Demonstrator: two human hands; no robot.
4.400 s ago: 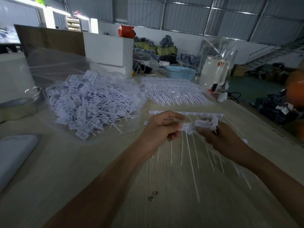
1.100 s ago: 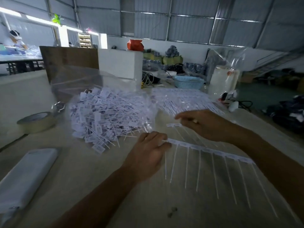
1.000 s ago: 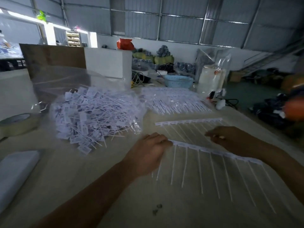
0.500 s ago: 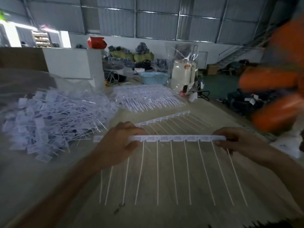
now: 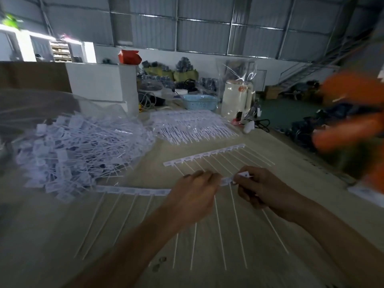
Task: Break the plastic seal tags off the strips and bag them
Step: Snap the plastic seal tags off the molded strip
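Note:
I hold a white strip of seal tags [image 5: 133, 191] above the table, its thin tails hanging down toward me. My left hand [image 5: 193, 196] grips the strip near its right end. My right hand [image 5: 259, 188] pinches the end tag [image 5: 244, 175], which is bent up from the rest. A second whole strip [image 5: 204, 156] lies flat just beyond my hands. To the left a clear plastic bag [image 5: 62, 113] lies open with a heap of loose white tags [image 5: 79, 150] in it.
A pile of several more strips [image 5: 193, 126] lies farther back on the wooden table [image 5: 52, 235]. Behind it stand a blue basket [image 5: 200, 101], a white appliance in clear wrap [image 5: 238, 98] and a white box [image 5: 97, 82]. Blurred orange shapes [image 5: 351, 113] fill the right edge.
My hands have closed in along the strip: the left slid to the right end, and the right now bends the end tag upward. The view swung slightly left.

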